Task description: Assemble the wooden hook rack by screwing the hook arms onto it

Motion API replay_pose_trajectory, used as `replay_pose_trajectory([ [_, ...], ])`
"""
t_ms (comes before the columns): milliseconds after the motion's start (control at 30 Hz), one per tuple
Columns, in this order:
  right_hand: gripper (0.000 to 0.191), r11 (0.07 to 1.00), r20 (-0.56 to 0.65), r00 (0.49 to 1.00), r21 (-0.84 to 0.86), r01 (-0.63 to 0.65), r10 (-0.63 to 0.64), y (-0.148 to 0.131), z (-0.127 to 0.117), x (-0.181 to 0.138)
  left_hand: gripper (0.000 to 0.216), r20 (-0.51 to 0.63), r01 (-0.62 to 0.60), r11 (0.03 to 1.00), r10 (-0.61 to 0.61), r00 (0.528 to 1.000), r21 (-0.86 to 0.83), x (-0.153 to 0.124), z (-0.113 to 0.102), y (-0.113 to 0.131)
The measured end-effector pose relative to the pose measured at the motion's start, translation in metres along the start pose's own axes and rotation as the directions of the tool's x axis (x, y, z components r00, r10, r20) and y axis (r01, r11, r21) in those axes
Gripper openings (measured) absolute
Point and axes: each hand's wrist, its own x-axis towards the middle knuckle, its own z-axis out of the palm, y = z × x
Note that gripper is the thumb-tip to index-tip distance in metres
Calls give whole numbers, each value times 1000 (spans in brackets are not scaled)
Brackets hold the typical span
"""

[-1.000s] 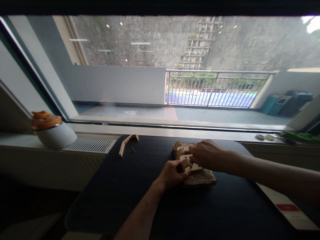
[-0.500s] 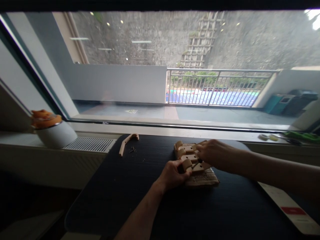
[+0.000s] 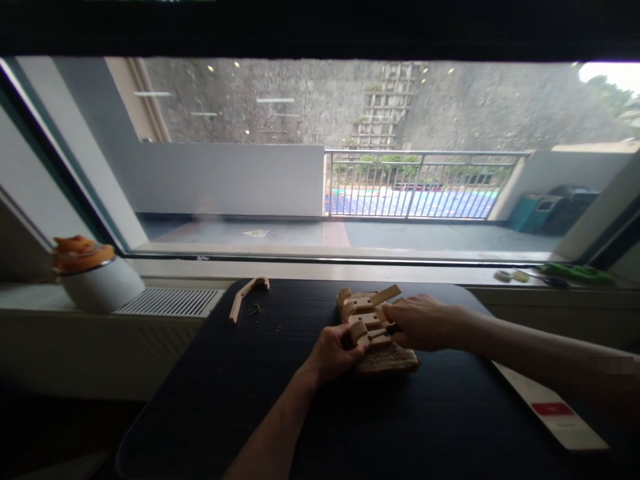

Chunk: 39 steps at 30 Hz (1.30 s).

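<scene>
On a rough wooden board [image 3: 393,363] lie several pale wooden hook pieces side by side, each with a curled left end and dark holes. My left hand [image 3: 334,350] is closed around the curled end of the nearest wooden hook [image 3: 359,331], with thumb and fingers gripping it. My right hand [image 3: 423,323] is closed at the right side of the pieces. It grips what looks like a screwdriver [image 3: 393,329], its dark handle mostly hidden by the fingers and its thin shaft pointing left over the nearest hook. The farthest hook's straight end [image 3: 387,295] sticks up right.
Another wooden hook [image 3: 245,299] lies at the table's far left, beside small loose screws [image 3: 256,309]. A long pale board with a red label [image 3: 553,409] is at the right edge. A white pot with an orange top [image 3: 97,283] stands by the window.
My right hand has lowered and turned, and the dark handle now shows. The shaft now lies flatter over the nearest hook. My left hand keeps its grip; the whole view has shifted slightly.
</scene>
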Motion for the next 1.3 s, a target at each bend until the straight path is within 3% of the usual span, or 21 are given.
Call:
replay_pose_trajectory([
  [167, 18, 990, -66, 988, -40, 135, -138, -5, -17, -5, 31, 7, -4, 1000, 4, 1000, -6, 0, -1, 0],
  [367, 20, 956, -150, 946, -104, 274, -287, -9, -7, 15, 24, -1, -8, 999, 8, 1000, 32, 0, -2, 1],
  [600, 19, 1000, -66, 998, 18, 25, -24, 0, -8, 24, 23, -11, 1, 998, 0, 1000, 59, 1, -3, 3],
  [733, 23, 969, -134, 991, 246, 34, 0, 15, 0, 25, 22, 0, 21, 999, -21, 1000, 40, 1, -3, 4],
  [800, 23, 897, -229, 973, 427, 112, -13, 16, 13, 29, 18, -5, 27, 999, -27, 1000, 30, 1, -2, 6],
  [867, 28, 860, -330, 944, 485, 158, 12, 14, 31, 33, 15, -19, 37, 998, -36, 999, 41, 1, -2, 8],
  [1033, 17, 867, -548, 799, 494, 72, 246, 14, 69, 34, 13, -33, 65, 994, -62, 998, 93, 3, -1, 11],
  [1133, 14, 821, -595, 745, 559, 116, 300, 21, 80, 32, 14, -40, 79, 993, -76, 996, 92, 5, 1, 10],
  [1300, 14, 710, -583, 733, 676, 198, 351, 21, 86, 34, 17, -66, 96, 992, -90, 994, 84, 5, 3, 4],
])
